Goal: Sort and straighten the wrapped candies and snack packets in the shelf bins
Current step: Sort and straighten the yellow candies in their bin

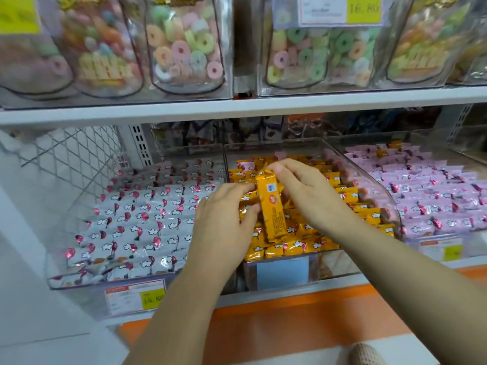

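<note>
Three clear bins sit side by side on the lower shelf. The middle bin (369, 177) holds rows of yellow wrapped candies (295, 243). Both hands are over it. An upright stack of yellow packets (272, 209) stands between them, back side facing me. My left hand (224, 219) presses the stack's left edge. My right hand (308, 191) pinches its top end with thumb and fingers. The left bin (66, 281) is filled with white wrapped candies (137, 222) in rows. The right bin (434, 246) holds pink wrapped candies (432, 201).
The upper shelf (237, 109) carries clear bags of pastel ring gummies (184, 51) in boxes with a yellow price tag (365, 9). Price labels (137, 296) hang on the bin fronts. A wire mesh panel (73, 159) stands at left. An orange strip (290, 322) runs below the shelf.
</note>
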